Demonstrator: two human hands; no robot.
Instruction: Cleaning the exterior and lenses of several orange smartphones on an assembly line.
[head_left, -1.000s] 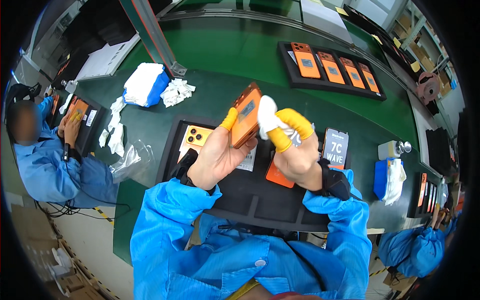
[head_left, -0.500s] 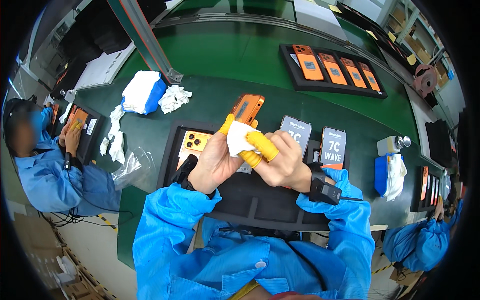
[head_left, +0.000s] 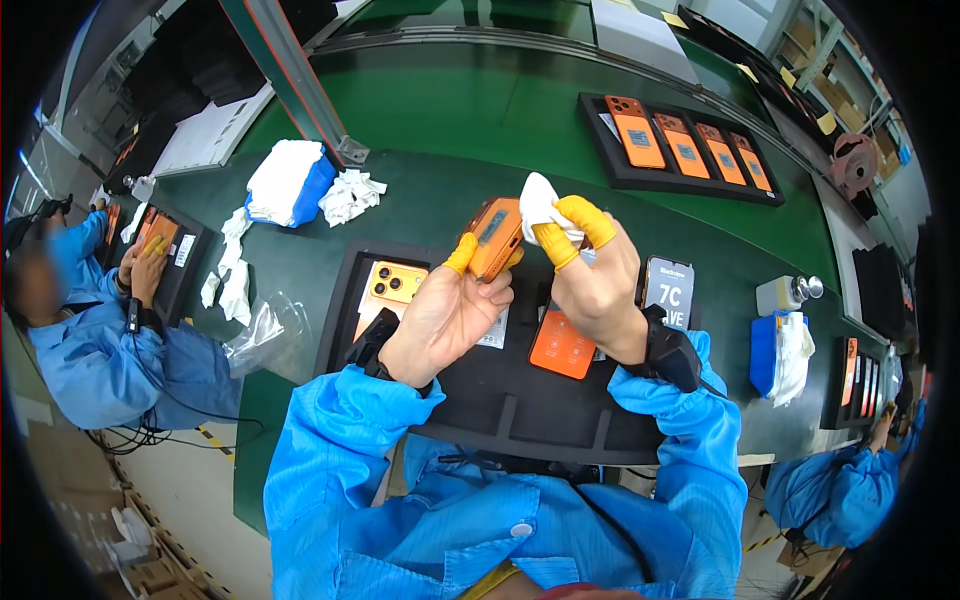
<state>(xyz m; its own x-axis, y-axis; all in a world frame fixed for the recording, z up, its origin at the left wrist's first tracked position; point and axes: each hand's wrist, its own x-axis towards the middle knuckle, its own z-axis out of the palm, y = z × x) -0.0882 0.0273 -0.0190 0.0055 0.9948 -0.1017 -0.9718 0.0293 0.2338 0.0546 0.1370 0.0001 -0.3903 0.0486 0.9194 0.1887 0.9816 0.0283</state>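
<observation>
Above the counter (head_left: 420,215), in the head view, the left hand (head_left: 440,320) holds an orange phone (head_left: 506,240), fingers closed on its edges; the right hand (head_left: 597,290) pinches a white cloth (head_left: 537,195) just beside it. The step appears to be wiping; another pass calls for a steady phone and flat cloth. The phone's grey label (head_left: 492,224) is illegible; a grey-faced phone (head_left: 668,285) bears large, legible white lettering.

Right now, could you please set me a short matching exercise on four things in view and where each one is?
1. Raised orange phone
2. Raised white cloth
3. Pump bottle
4. Clear plastic bag

A. Right of the near black tray
B. In the right hand
C. Left of that tray
D. In the left hand

Pairs: 1-D, 2-B, 3-A, 4-C
</observation>
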